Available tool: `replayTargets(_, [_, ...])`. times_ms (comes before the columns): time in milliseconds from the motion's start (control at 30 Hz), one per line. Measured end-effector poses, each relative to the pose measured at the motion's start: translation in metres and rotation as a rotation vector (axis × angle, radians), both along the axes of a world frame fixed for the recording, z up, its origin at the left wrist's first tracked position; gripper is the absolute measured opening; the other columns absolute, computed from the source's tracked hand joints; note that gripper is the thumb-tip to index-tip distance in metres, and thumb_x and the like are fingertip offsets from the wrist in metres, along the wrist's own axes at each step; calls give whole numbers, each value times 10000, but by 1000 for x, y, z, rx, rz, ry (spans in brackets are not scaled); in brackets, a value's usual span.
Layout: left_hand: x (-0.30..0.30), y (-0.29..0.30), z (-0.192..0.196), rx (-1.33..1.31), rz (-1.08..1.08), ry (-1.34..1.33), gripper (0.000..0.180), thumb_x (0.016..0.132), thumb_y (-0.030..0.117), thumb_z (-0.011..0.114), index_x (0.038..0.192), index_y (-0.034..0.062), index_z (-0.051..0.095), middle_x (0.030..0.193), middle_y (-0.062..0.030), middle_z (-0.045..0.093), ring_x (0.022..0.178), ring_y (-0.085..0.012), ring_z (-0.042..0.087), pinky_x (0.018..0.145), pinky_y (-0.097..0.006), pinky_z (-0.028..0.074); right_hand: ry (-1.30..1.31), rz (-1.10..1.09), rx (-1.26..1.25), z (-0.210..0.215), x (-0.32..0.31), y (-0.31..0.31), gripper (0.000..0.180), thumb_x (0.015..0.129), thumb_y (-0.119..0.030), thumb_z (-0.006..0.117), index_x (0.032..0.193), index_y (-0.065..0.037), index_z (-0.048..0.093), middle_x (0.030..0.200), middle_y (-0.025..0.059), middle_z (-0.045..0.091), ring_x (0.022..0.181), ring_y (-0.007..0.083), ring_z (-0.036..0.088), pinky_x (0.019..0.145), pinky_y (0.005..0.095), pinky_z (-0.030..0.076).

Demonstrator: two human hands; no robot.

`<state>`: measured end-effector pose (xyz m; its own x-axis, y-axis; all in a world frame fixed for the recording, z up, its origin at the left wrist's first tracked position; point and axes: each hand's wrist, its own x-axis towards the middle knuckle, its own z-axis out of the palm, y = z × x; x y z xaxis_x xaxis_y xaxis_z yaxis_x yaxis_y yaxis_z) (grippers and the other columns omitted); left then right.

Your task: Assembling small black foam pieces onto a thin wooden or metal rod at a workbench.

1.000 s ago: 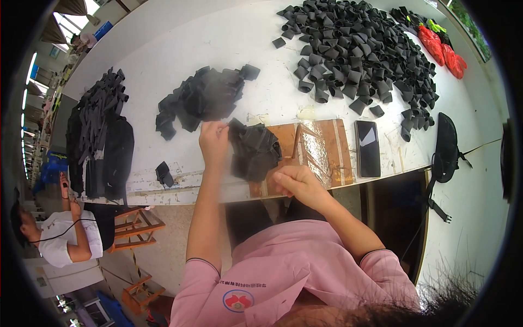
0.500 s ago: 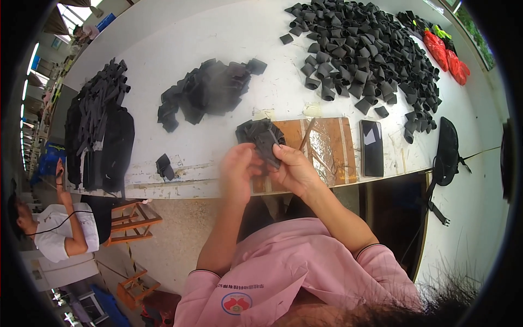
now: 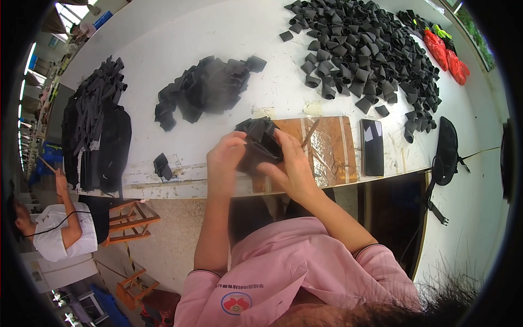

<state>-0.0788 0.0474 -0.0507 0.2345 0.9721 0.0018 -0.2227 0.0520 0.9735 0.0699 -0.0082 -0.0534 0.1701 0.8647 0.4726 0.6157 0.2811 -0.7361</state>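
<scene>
blk fabric bundle (image 3: 257, 129): ragged end pts away, long axis unclear | R hand (image 3: 290, 162): clamped on it | L hand (image 3: 224, 157): at L edge, grip can't tell

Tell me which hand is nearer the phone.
The right hand. It is at the black pieces, left of the phone, with part of the brown board between. The left hand is farther left, beyond those pieces.

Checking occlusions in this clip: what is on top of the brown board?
Shiny clear film lies on the brown board, a thin pointed tool over it. The right hand and black fabric pieces cover the board's left part; anything beneath them is hidden.
</scene>
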Motion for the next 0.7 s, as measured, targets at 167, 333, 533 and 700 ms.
replayTargets(167, [14,-7,0,-31,108,54,97,811,51,552,887,-3,580,937,-44,561,828,-90,510,727,-213,410,95,77,7,6,2,4,168,633,-76,697,726,-8,574,680,93,537,622,289,511,545,363,416])
replayTargets(333, [25,-31,12,6,156,104,76,815,60,551,860,-1,559,732,-29,561,622,-76,522,551,-187,419,-246,-60,209,8,3,-2,153,629,-49,667,738,-31,562,654,72,495,613,251,492,526,334,405])
replayTargets(533, [32,-32,16,-176,107,73,45,791,42,584,813,3,576,684,-13,566,565,-63,510,528,-172,410,-365,-21,194,8,8,-9,195,640,-107,664,792,-41,559,667,64,476,640,239,485,532,327,394])
replayTargets(700, [29,-38,14,-2,-9,345,73,783,41,589,835,-11,588,740,-31,602,666,-76,550,596,-222,437,255,90,-100,22,12,-23,201,697,-84,659,867,-9,584,752,108,546,665,245,549,570,326,451])
